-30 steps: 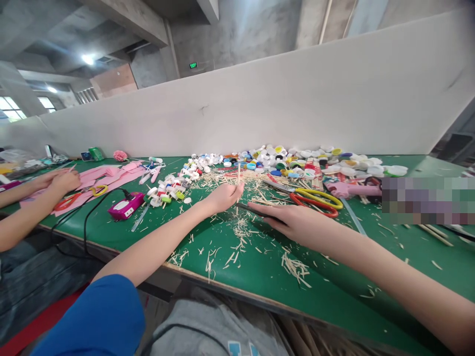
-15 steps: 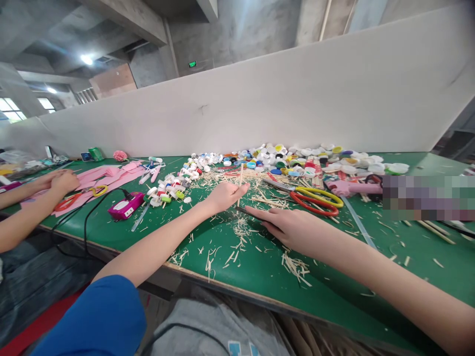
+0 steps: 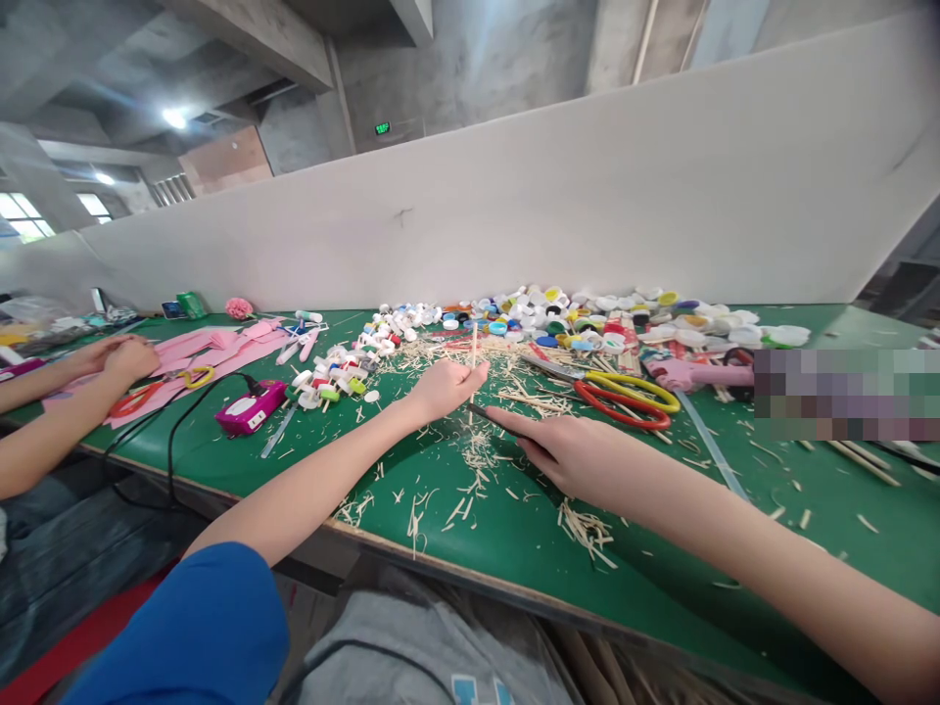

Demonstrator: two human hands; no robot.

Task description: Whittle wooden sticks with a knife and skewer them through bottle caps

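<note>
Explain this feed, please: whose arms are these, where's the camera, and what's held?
There's no machine: these are a person's bare hands, seen from one camera worn on the head, looking forward and down. The left hand holds a thin wooden stick upright; the right hand grips a dark narrow tool, its tip beside the stick's lower part. On the green table lie wood shavings, plastic caps, scissors and a magenta power socket. At far left, a co-worker's hands rest near pink sheets.

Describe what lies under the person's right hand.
A dark tool juts out toward the thin stick; pale shavings lie on the green table nearby. The right hand covers the tool's other end and whatever is directly beneath.
</note>
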